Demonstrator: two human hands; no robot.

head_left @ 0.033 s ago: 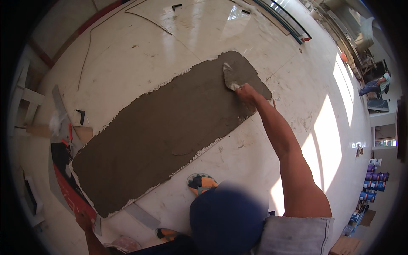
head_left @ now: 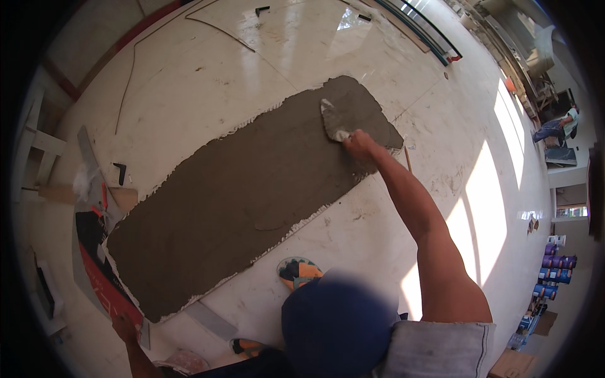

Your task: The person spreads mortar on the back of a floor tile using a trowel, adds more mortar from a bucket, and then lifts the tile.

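Note:
My right hand (head_left: 360, 145) is closed around the handle of a trowel (head_left: 330, 121), whose mortar-smeared blade lies against a long slab covered with grey mortar (head_left: 239, 189). The blade is near the slab's far right end, pointing away from me. The mortar looks mostly smooth, with ragged edges and a small ridge near its front edge. At the lower left, my left hand (head_left: 125, 326) touches a red and grey sheet (head_left: 104, 283) beside the slab's near end. Its fingers are too dim and small to make out their grip.
Beside the slab's near end lie a red-handled tool (head_left: 104, 196) and a black angle bracket (head_left: 120, 173). A grey strip (head_left: 213, 320) and a sandal (head_left: 299, 271) are near the front edge. Framed panels (head_left: 422, 31) lie far off. Paint buckets (head_left: 556, 261) and another person (head_left: 559, 125) are at right.
My right hand has drawn the trowel slightly left and toward me over the mortar. My left hand has not visibly moved.

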